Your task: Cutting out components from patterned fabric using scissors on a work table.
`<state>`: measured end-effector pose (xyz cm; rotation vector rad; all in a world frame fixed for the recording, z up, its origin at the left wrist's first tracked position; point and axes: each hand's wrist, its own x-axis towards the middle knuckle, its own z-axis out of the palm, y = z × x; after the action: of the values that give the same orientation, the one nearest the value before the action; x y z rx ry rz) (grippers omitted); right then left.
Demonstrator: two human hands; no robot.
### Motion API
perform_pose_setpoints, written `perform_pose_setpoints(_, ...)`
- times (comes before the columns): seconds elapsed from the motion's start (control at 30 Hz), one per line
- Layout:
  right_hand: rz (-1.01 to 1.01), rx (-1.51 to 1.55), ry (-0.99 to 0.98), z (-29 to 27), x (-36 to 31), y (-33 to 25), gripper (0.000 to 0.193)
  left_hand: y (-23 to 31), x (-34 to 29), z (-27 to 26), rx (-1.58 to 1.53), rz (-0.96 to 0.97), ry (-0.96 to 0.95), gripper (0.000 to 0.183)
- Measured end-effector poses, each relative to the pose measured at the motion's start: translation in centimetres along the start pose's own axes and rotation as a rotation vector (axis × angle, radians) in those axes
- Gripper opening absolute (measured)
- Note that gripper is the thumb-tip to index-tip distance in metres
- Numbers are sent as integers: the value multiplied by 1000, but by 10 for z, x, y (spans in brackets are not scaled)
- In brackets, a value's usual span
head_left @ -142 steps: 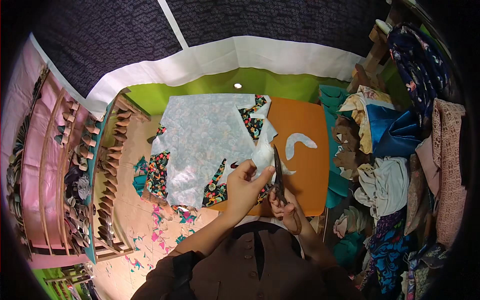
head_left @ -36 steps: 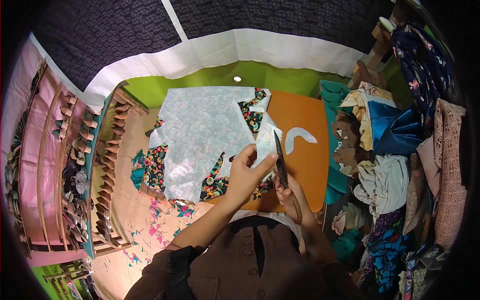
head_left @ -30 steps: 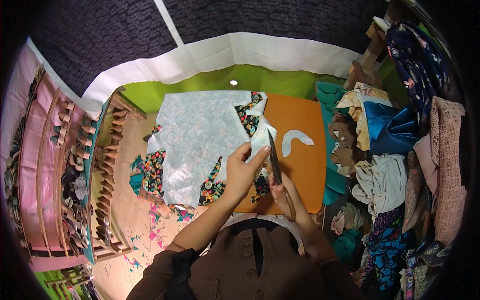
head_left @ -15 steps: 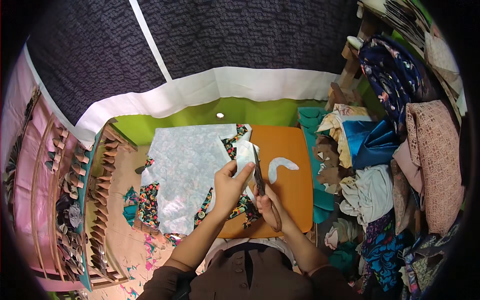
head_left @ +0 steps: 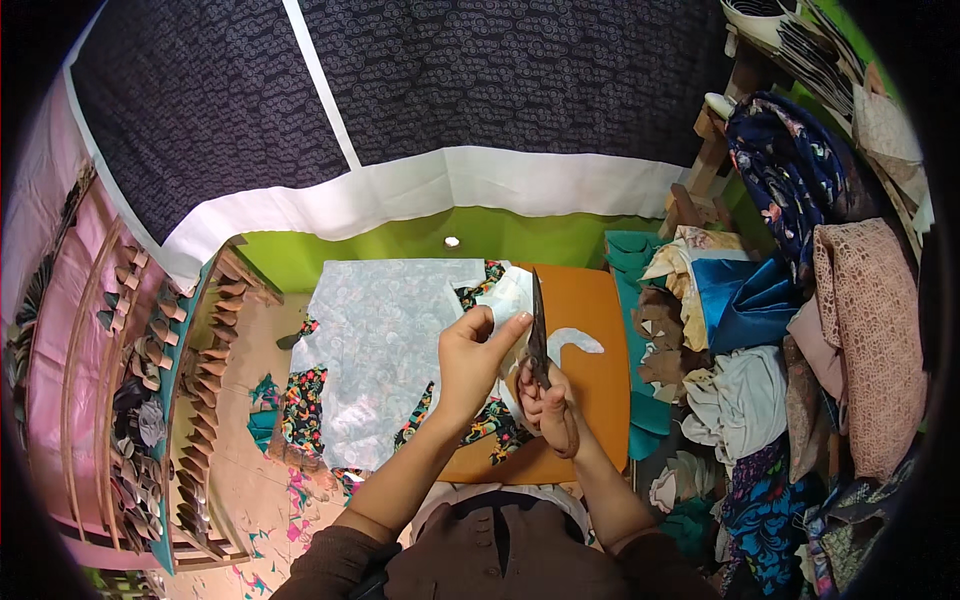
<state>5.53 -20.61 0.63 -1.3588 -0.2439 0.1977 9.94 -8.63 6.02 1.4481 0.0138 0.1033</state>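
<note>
My left hand (head_left: 468, 362) pinches a small piece of white-backed fabric (head_left: 511, 290) between thumb and fingers, raised above the table. Closed around the handles of dark scissors (head_left: 537, 318), my right hand (head_left: 550, 408) holds them with the blades pointing away from me, along the right edge of that piece. Below and to the left lies a large sheet of floral fabric (head_left: 385, 340), pale backing up, with its black flowered side (head_left: 305, 410) showing at the edges. A curved pale cutout (head_left: 578, 341) rests on the orange tabletop (head_left: 590, 400) to the right of the scissors.
Racks of shoes (head_left: 205, 390) stand at the left. Fabric scraps (head_left: 300, 500) litter the floor by the table. Piled cloth, including a blue satin piece (head_left: 745, 300) and a white bundle (head_left: 740, 395), crowds the right side. A dark patterned curtain (head_left: 520, 80) hangs beyond the table.
Both hands, the fabric piece and the scissors sit slightly farther right in the picture. The scissors now point more nearly straight away from me. The whole view has shifted a little.
</note>
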Motion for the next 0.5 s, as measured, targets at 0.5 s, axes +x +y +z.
perform_pose_setpoints(0.5,35,88,-36,5,-5,-15,70,-7,3,-13,221,64,-88,19)
